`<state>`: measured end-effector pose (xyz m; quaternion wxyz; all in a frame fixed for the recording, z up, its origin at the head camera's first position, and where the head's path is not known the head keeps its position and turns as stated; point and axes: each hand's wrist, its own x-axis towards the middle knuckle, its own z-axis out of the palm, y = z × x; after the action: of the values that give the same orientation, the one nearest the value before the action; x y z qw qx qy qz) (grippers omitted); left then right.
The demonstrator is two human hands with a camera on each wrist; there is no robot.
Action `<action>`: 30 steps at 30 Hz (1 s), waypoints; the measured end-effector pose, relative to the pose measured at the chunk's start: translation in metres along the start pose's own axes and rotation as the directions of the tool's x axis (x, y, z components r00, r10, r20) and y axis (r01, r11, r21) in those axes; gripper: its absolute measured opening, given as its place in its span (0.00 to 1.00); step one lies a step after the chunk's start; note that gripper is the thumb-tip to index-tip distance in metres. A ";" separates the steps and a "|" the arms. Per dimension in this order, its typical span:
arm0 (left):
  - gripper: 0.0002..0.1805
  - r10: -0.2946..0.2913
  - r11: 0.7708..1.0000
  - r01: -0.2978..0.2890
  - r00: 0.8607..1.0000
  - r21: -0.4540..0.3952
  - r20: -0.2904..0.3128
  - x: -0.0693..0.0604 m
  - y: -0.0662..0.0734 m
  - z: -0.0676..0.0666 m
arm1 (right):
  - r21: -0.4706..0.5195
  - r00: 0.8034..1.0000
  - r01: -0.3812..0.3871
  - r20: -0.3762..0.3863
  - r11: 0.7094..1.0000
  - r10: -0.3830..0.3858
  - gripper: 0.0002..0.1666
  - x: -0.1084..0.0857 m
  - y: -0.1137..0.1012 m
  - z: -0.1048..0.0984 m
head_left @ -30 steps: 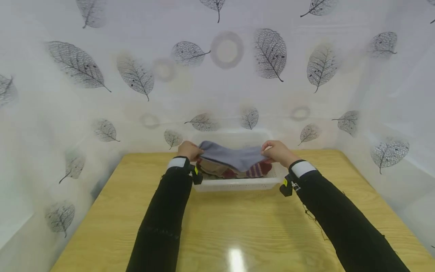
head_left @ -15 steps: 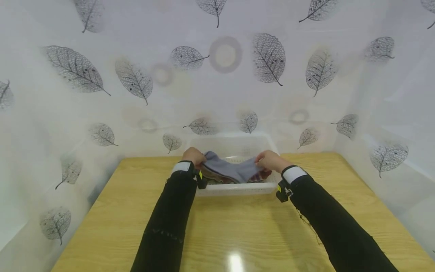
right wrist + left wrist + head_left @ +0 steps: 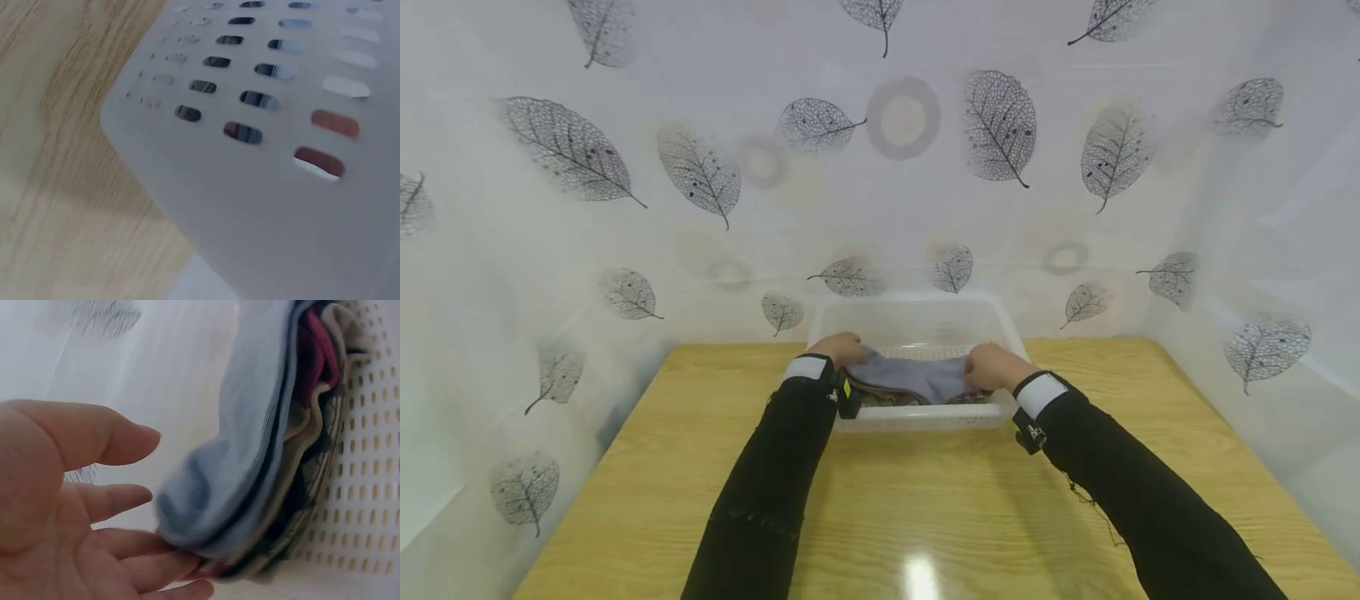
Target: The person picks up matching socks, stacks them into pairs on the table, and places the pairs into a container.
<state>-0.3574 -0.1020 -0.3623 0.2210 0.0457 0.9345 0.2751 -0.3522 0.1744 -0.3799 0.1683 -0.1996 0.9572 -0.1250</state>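
Note:
A grey-blue sock (image 3: 919,377) lies across other socks inside a white plastic basket (image 3: 917,419). My left hand (image 3: 847,349) is at the sock's left end. In the left wrist view its thumb and index finger stand apart, and the lower fingers (image 3: 147,565) touch the rounded end of the sock and the pile under it. Beneath it show a beige sock, a dark patterned one and a magenta piece (image 3: 312,359). My right hand (image 3: 996,367) is at the sock's right end; its fingertips are hidden. The right wrist view shows only the basket's slotted wall (image 3: 206,162) and wood.
The basket stands at the back of a wooden table (image 3: 910,492), close to a white curtain (image 3: 902,200) printed with grey leaves. Its perforated floor (image 3: 356,481) shows beside the sock pile. Loose dark threads (image 3: 1093,504) hang from the right sleeve.
Both hands have lowered the grey-blue sock from above the basket onto the socks inside. The left thumb and index finger are now apart from it. Less of the lower socks shows.

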 end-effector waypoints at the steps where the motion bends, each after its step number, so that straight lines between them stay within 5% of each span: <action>1: 0.27 0.010 1.000 -0.009 1.000 0.018 -0.025 0.000 0.005 0.001 | -0.017 1.000 0.027 -0.012 0.999 -0.027 0.17 -0.001 -0.002 -0.001; 3: 0.13 0.042 0.997 -0.036 0.996 0.073 -0.075 -0.002 0.016 0.003 | -0.028 0.997 0.072 -0.012 0.997 -0.073 0.18 -0.002 -0.006 -0.002; 5: 0.12 0.085 0.988 -0.074 0.993 0.136 -0.077 -0.004 0.026 0.005 | 0.029 0.996 0.073 0.051 0.997 -0.074 0.21 -0.002 -0.011 -0.002; 8: 0.17 0.102 0.969 -0.103 0.995 0.226 0.018 -0.007 0.035 0.006 | 0.097 0.978 0.027 0.203 0.995 -0.046 0.25 -0.001 -0.018 -0.002; 12: 0.18 0.022 0.939 -0.063 0.992 0.337 0.126 -0.012 0.035 0.006 | 0.152 0.945 -0.046 0.326 0.987 -0.006 0.29 -0.001 -0.023 0.003; 16: 0.29 -0.053 0.930 -0.011 0.985 0.367 0.162 -0.011 0.030 0.010 | 0.180 0.933 -0.091 0.358 0.979 0.020 0.31 -0.004 -0.021 0.009; 23: 0.32 -0.111 0.919 0.010 0.966 0.393 0.234 -0.010 0.024 0.014 | 0.128 0.917 -0.062 0.399 0.990 0.006 0.33 -0.005 -0.022 0.017; 30: 0.34 -0.119 0.931 0.034 0.969 0.363 0.217 -0.022 0.028 0.009 | 0.013 0.910 0.019 0.414 1.000 -0.023 0.34 0.022 -0.013 0.037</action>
<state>-0.3349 -0.0790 -0.3456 0.3287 0.0806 0.9372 0.0848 -0.3532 0.1469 -0.4152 0.3669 -0.2310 0.8970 -0.0859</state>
